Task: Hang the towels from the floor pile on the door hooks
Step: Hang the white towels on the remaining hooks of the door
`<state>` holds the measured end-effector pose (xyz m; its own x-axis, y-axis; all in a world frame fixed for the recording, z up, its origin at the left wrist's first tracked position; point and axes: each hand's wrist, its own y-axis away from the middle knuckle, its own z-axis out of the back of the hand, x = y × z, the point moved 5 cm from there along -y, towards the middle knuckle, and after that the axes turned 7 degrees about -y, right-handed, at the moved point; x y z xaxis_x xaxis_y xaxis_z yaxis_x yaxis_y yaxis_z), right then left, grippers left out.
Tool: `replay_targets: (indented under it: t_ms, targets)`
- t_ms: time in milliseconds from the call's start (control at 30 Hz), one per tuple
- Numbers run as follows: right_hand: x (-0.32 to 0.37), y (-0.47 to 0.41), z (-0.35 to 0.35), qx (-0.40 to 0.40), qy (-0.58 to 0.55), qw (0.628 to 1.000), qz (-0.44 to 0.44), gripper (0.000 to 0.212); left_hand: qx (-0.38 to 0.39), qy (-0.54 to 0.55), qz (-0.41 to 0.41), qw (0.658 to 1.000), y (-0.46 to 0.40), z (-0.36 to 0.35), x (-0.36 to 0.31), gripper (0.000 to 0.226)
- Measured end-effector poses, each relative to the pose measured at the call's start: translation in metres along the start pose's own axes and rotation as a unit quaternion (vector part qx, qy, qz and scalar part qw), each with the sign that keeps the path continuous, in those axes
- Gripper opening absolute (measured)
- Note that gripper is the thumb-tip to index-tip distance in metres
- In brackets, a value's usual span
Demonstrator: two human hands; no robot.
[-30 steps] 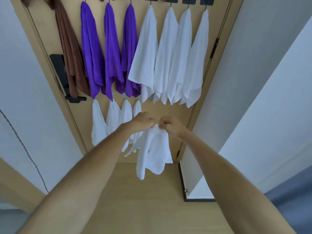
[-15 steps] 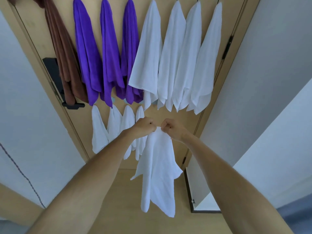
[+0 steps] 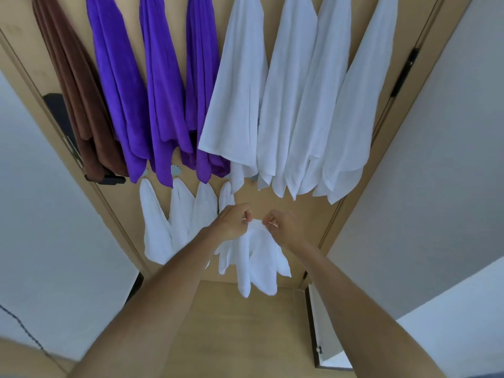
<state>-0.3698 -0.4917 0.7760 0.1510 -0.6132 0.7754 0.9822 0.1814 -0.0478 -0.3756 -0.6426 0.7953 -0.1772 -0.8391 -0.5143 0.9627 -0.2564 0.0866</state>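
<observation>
A small white towel (image 3: 256,257) hangs from both my hands in front of the lower part of the wooden door (image 3: 294,214). My left hand (image 3: 234,222) pinches its top edge on the left, and my right hand (image 3: 283,225) pinches the same edge on the right, a short gap between them. To the left, several small white towels (image 3: 174,222) hang in a lower row on the door. Small pale hooks (image 3: 176,170) show just under the purple towels. The floor pile is out of view.
An upper row on the door holds a brown towel (image 3: 79,105), three purple towels (image 3: 161,99) and several large white towels (image 3: 289,105). A black door handle (image 3: 106,180) juts out at left. White walls flank the door; wooden floor (image 3: 231,328) lies below.
Both hands, still holding the white towel, have moved closer to the door and slightly apart. The towel hangs more bunched and shorter than half a second ago. The camera has come nearer the door.
</observation>
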Motion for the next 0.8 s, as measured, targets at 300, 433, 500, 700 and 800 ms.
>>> replay_targets:
  t_ms: [300,433,500,700,800]
  targets:
    - [-0.044,-0.061,-0.029,-0.045,-0.013,0.998,-0.049,0.020,-0.067,0.064,0.009,0.996,-0.069,-0.036,0.045,0.019]
    - [-0.069,-0.095,-0.048,-0.096,-0.008,0.995,-0.015,0.027,-0.119,0.091,0.000,0.989,-0.107,-0.058,0.073,0.017]
    - [-0.084,-0.111,-0.060,-0.120,-0.004,0.993,0.005,0.031,-0.147,0.105,-0.018,0.983,-0.127,-0.068,0.083,0.018]
    - [-0.105,-0.152,-0.089,-0.177,0.012,0.981,0.084,0.044,-0.222,0.122,-0.062,0.965,-0.176,-0.091,0.099,0.026]
    - [-0.115,-0.169,-0.096,-0.197,0.040,0.974,0.109,0.052,-0.252,0.118,-0.095,0.956,-0.191,-0.096,0.096,0.030]
